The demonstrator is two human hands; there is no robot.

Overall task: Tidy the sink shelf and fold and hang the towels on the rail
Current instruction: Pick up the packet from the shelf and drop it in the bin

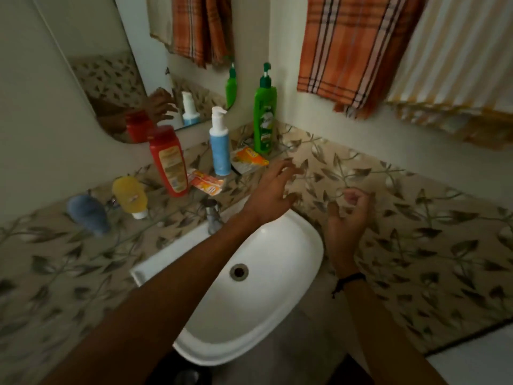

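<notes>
Your left hand (273, 190) spread, empty, above sink (263, 315) | your right hand (348, 215) loosely curled, empty, beside sink

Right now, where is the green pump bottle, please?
In the head view, the green pump bottle stands in the wall corner, behind the orange packet and left of the checked towel.
</notes>
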